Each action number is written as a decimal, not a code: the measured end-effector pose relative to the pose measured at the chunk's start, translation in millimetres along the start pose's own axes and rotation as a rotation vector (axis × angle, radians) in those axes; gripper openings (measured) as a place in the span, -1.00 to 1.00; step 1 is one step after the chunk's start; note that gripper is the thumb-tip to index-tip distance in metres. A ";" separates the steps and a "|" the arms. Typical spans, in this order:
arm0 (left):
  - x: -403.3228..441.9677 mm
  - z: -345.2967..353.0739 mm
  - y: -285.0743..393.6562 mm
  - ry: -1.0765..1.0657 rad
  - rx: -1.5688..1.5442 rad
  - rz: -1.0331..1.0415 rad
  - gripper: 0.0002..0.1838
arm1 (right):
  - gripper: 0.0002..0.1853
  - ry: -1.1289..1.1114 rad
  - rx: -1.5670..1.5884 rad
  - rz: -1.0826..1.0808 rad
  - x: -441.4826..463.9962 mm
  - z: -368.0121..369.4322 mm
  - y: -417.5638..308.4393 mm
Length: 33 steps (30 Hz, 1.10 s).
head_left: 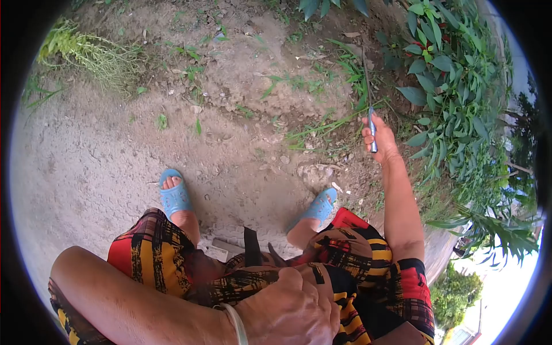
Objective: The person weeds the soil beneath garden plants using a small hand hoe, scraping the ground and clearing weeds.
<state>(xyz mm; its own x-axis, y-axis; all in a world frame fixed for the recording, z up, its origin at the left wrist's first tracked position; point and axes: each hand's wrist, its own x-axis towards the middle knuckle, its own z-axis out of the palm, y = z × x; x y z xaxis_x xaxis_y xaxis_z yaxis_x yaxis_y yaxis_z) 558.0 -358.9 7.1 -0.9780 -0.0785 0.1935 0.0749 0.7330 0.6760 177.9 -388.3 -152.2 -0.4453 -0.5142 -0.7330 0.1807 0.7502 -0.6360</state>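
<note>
In my right hand (380, 138) is the pale metal handle of a sickle (372, 129), gripped with the fingers wrapped round it. Its long, thin, dark blade points away from me, low over the soil and grass. Green grass blades (328, 127) lie just left of that hand, and a tuft of grass (353, 69) grows along the blade. My left hand (290, 310) is closed in front of my lap, against the patterned clothing (368, 259). What its curled fingers hold, if anything, is hidden.
Leafy pepper-like plants (437, 75) with some red among the leaves crowd the right side. A pale feathery plant (98, 54) lies at the far left. My feet in blue slippers (175, 195) stand apart on bare dirt (236, 167). Small stones and grass sprigs are scattered ahead.
</note>
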 end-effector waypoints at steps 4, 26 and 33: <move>1.3 5.6 -10.0 0.044 -0.082 0.035 -0.82 | -0.67 0.028 -0.004 -0.028 1.9 5.0 -4.4; 38.7 -33.8 -79.9 -0.024 -0.266 0.028 -0.80 | -0.75 -0.015 0.557 -0.015 42.8 -57.7 -55.5; 44.0 -47.4 -84.0 -0.300 -0.347 -0.029 -0.71 | -0.72 -0.353 0.748 0.000 59.1 -89.0 -57.5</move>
<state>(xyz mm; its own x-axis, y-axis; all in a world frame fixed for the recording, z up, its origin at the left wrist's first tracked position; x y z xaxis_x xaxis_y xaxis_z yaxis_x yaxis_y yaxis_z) 517.9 -456.0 -7.5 -0.9900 0.1409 -0.0090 0.0575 0.4601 0.8860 63.1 -424.8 -137.6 -0.1665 -0.7079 -0.6864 0.7721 0.3393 -0.5373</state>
